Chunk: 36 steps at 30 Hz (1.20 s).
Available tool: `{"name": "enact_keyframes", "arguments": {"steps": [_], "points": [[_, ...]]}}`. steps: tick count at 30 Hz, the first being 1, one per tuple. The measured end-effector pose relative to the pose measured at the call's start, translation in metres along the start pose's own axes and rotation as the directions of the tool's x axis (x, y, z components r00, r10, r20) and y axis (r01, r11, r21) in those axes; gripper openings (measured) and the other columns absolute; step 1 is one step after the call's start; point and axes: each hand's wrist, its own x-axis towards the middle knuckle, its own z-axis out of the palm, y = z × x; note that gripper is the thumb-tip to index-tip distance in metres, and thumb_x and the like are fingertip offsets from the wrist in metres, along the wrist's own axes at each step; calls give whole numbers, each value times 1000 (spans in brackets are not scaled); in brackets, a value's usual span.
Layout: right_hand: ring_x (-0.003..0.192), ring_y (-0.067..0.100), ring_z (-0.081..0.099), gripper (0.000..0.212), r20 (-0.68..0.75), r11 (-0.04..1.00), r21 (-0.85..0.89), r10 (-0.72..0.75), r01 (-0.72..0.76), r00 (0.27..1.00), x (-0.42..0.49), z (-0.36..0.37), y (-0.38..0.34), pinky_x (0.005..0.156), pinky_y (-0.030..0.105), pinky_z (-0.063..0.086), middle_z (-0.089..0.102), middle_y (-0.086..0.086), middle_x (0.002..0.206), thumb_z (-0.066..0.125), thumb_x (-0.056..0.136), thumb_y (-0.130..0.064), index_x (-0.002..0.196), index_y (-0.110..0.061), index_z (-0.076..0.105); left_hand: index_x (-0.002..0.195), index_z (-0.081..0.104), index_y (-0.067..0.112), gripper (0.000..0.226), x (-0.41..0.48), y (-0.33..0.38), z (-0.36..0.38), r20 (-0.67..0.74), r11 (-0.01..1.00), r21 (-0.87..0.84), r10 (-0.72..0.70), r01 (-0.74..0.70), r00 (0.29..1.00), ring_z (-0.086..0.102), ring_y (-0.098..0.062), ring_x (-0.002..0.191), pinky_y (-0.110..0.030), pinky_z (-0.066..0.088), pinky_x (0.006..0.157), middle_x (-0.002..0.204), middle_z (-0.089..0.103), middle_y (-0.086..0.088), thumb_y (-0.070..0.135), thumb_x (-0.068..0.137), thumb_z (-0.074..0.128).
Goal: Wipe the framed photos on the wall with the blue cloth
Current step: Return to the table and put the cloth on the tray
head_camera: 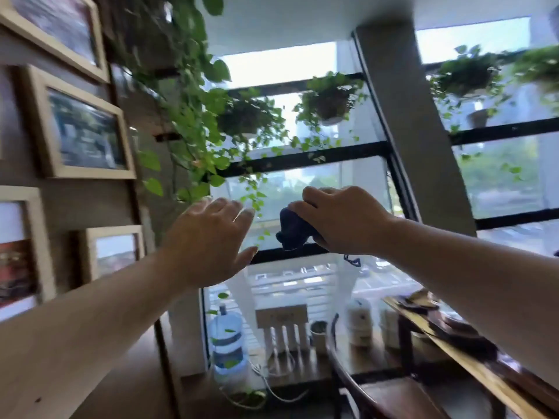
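Several wood-framed photos hang on the wall at the left: one at the top (57, 28), one below it (81, 128), a small one lower down (113, 252) and one at the left edge (18, 252). My right hand (341, 220) is raised in front of the window and grips a bunched dark blue cloth (293, 229). My left hand (211, 240) is raised beside it, fingers spread, holding nothing. Both hands are to the right of the frames and touch none of them.
Trailing green vines (187, 116) hang just right of the frames. Potted plants (329, 101) sit on the window bars. Below stand a water bottle (227, 340), a white rack (282, 325), a chair (378, 388) and a wooden table (472, 361) at the right.
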Motion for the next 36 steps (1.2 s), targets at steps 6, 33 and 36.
{"name": "enact_keyframes", "arguments": {"steps": [6,33,36], "points": [[65,25,59,35,198,996,-13,85,-84,976,-114,-11,18,45,33,47,58,4,83,61,74,-24,108,-14,57,118,56,4,63,10,104,9,-70,972,-158,164,-173,984,61,-36,100,-48,49,90,112,65,-16,52,81,40],[85,31,63,53,567,621,-603,775,-500,279,-557,-295,2,54,39,53,62,10,101,69,72,-36,118,-14,57,126,53,6,68,3,542,-119,-551,261,-529,618,-807,561,53,-34,119,-47,42,102,126,60,-15,54,80,42],[88,30,62,52,557,563,-641,809,-521,189,-591,-320,-15,54,40,52,61,8,101,67,72,-35,119,-15,56,132,48,10,67,-13,580,-127,-582,191,-524,631,-830,513,48,-32,125,-47,37,106,134,56,-13,55,84,44]]}}
